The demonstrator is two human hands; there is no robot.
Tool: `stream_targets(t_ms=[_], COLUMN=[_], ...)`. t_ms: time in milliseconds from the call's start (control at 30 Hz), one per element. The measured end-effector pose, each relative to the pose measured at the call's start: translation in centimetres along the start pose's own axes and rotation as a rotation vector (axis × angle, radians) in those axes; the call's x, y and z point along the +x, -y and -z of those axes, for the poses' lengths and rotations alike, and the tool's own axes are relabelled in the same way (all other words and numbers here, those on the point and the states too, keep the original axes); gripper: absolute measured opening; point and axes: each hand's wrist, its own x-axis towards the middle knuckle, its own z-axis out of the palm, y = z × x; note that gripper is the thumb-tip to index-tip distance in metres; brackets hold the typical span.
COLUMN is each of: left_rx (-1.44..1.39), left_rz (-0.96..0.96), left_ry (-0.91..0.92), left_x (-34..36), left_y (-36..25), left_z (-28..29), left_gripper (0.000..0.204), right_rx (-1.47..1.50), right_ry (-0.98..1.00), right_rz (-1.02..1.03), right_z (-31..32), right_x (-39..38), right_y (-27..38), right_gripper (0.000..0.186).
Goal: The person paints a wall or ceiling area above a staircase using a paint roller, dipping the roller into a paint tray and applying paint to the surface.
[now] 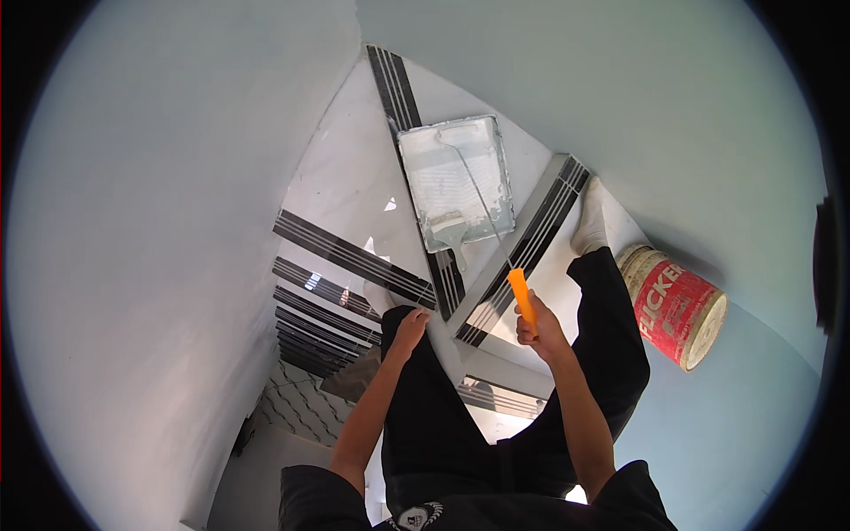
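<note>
My right hand [542,329] is closed round the orange handle of a paint roller [522,296]. The roller's long wire frame runs forward into a paint tray [506,173], where its head lies in pale paint at the far end. A flat paintbrush [450,232] coated in the same paint rests at the tray's near edge, its handle sticking out over the rim. My left hand [409,331] is by my left knee, its fingers curled in with nothing visible in them. The tray sits across a dark-striped step edge, well ahead of both hands.
A white bucket with a red label [677,305] lies tilted beside my right leg. Stair steps with black striped edges [354,258] turn and descend on the left. Smooth pale walls [177,221] rise on both sides. My feet [591,221] stand on separate steps.
</note>
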Motion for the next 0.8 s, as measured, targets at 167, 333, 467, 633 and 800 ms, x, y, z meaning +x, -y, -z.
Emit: stream_targets(t_ms=[167,333,467,633,800], left_rx=[0.041,0.005,-0.132,-0.306,-0.439], left_rz=[-0.011,-0.209,-0.380,-0.519,-0.777], left_ry=[0.094,0.222,0.477,0.536,0.514], left_x=[-1.3,-5.1,-7.8,-12.4,-16.5], left_y=[-2.5,-10.3,-16.2,-22.9,-30.5], left_z=[-1.2,-4.5,-6.5,-6.2,-3.3], left_gripper=[0.063,0.060,0.063,0.066,0.057], right_rx=[-0.404,-0.594,-0.676,-0.685,-0.699], right_ry=[-0.221,-0.185,-0.115,0.059,0.112], right_rz=[0.054,0.095,0.093,0.093,0.100], right_z=[-0.5,1.1,-0.4,-5.7,-10.0], right_x=[-7.5,-15.8,-18.7,-19.2,-20.3], right_y=[0.4,2.1,5.0,9.1,14.8], right_gripper=[0.048,0.049,0.049,0.046,0.046])
